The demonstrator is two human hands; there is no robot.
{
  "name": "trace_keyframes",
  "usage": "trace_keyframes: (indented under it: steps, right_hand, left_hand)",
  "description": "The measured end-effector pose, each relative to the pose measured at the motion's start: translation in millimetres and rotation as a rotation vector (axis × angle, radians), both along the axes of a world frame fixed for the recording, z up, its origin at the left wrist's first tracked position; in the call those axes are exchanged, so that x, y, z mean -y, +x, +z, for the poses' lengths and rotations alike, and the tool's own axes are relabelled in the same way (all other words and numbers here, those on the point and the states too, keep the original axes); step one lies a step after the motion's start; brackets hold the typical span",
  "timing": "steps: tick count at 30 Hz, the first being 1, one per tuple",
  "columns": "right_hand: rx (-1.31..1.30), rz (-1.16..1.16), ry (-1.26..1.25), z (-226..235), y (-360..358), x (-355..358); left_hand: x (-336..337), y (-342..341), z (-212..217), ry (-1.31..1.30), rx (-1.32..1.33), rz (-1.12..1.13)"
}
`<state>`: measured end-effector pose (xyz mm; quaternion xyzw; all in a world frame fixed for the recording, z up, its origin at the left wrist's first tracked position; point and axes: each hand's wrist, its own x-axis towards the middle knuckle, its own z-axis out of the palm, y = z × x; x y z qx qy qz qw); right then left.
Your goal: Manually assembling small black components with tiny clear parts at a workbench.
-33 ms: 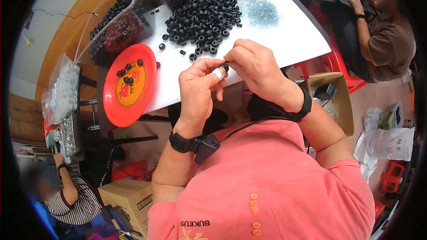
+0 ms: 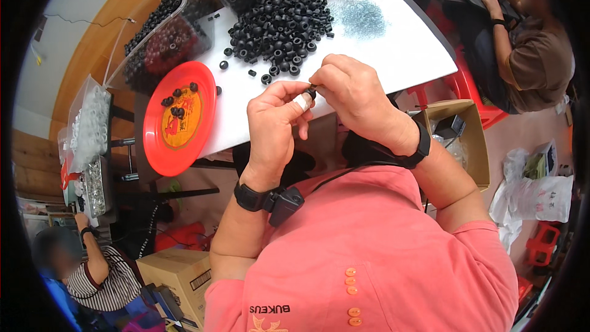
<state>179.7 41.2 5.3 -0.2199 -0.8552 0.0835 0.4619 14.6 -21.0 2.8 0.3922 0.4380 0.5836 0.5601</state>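
My left hand (image 2: 275,124) is closed, pinching a small black plastic piece (image 2: 311,93) between thumb and fingers; its thumb has a white wrap on it. My right hand (image 2: 358,97) meets it there, thumb and fingertips pressed together at the top of the same piece. Whether the right fingertips hold a second small part is hidden. Both hands are just over the table's near edge. Beyond them lies a pile of black round, hollow parts (image 2: 279,31). To the left, a red plate (image 2: 208,110) bears several black pieces (image 2: 177,111).
Small shiny metal parts (image 2: 361,17) are spread on the white table (image 2: 424,49). Clear bins of black parts (image 2: 178,40) stand at the back left. An open cardboard box (image 2: 479,147) sits to the right. One person (image 2: 534,55) works at right, another (image 2: 98,276) at lower left.
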Motion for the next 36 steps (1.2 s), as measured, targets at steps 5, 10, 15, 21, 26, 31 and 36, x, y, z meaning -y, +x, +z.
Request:
trace_keyframes:
  steps: [5,10,15,21,26,31,36]
  right_hand:
    - [0.052,-0.101,0.164,-3,-9,8]
    - [-0.017,-0.002,0.084,-6,-4,2]
    - [-0.102,-0.096,0.034,-9,-11,18]
    - [-0.162,-0.166,0.114,-16,-15,7]
    - [-0.115,-0.102,0.120,-12,-7,4]
    - [-0.106,-0.025,-0.017,-10,-10,6]
    - [-0.143,0.098,-0.453,-6,-2,5]
  left_hand:
    - [0,2,-1,-0.005,0.003,0.031]
    - [1,3,0,0.006,0.000,0.032]
    - [1,5,7,-0.024,-0.001,0.040]
    - [4,5,12,0.022,-0.020,0.019]
    - [2,1,14,-0.055,-0.178,-0.092]
    - [3,-2,6,-0.025,-0.160,-0.078]
    - [2,-3,1,-0.014,-0.105,-0.086]
